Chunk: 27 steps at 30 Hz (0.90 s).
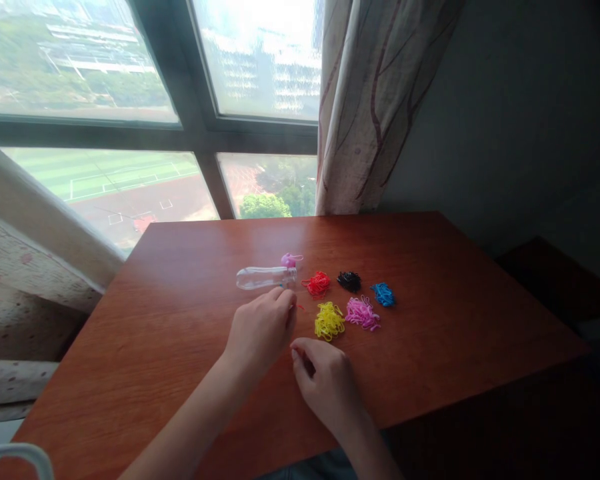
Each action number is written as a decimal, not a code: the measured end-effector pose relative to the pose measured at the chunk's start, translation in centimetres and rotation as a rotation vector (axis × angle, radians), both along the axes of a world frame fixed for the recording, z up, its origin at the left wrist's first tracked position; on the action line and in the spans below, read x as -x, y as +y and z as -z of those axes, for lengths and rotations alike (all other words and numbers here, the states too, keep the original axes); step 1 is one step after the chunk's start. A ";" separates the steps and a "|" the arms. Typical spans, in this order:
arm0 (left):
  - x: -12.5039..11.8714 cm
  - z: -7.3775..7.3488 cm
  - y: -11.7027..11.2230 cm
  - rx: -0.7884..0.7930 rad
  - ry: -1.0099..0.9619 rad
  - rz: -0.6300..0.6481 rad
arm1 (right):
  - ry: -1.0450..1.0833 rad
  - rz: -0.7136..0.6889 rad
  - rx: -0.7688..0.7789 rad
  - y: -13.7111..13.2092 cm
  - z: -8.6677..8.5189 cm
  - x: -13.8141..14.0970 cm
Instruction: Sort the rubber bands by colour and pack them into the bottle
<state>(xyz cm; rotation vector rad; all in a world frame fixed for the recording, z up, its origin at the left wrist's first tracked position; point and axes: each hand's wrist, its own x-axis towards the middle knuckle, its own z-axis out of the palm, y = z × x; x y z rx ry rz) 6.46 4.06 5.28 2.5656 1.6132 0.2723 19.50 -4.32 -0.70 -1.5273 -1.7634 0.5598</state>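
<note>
My left hand is closed in front of a clear plastic bottle lying on its side, and a thin red rubber band pokes out by its fingers. Closer to me, my right hand pinches thumb and forefinger together; whatever may be between those tips is too small to make out. Small heaps of rubber bands lie to the right of my left hand: red, black, blue, yellow and pink. A pink-purple cap with a loop sits behind the bottle's neck.
Everything lies on a reddish-brown wooden table. Behind it stands a window, with curtains at both sides. A white curved bar shows at the lower left corner.
</note>
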 end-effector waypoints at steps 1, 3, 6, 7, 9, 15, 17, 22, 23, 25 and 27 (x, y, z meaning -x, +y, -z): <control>-0.6 -0.2 0.8 -0.002 -0.018 0.020 | 0.004 0.001 -0.004 0.0 0.0 0.0; -1.8 -0.5 2.4 0.012 -0.041 0.064 | 0.004 -0.001 -0.005 0.0 0.1 0.0; -3.3 -0.6 4.5 0.024 -0.060 0.108 | -0.009 -0.003 -0.007 0.1 0.1 0.1; -3.7 -0.6 5.1 0.028 -0.068 0.120 | -0.009 -0.003 -0.009 0.1 0.1 0.1; -4.3 -0.4 6.0 0.036 -0.083 0.137 | -0.002 -0.005 -0.015 0.1 0.2 0.1; -5.0 -0.2 6.8 0.061 -0.127 0.159 | -0.007 -0.012 -0.017 0.1 0.2 0.0; -4.6 -0.3 6.6 0.061 -0.141 0.153 | -0.016 -0.012 -0.024 0.1 0.2 0.0; -2.0 -0.5 5.3 0.043 -0.171 0.100 | -0.035 -0.011 -0.019 0.2 0.2 0.0; -1.2 -0.6 4.9 0.039 -0.175 0.089 | -0.049 -0.012 -0.016 0.2 0.1 0.1; 0.5 -0.5 3.9 0.033 -0.185 0.068 | -0.083 -0.017 -0.011 0.1 0.1 0.1; 2.2 -0.4 2.9 0.043 -0.204 0.036 | -0.117 -0.025 0.000 0.1 0.0 0.2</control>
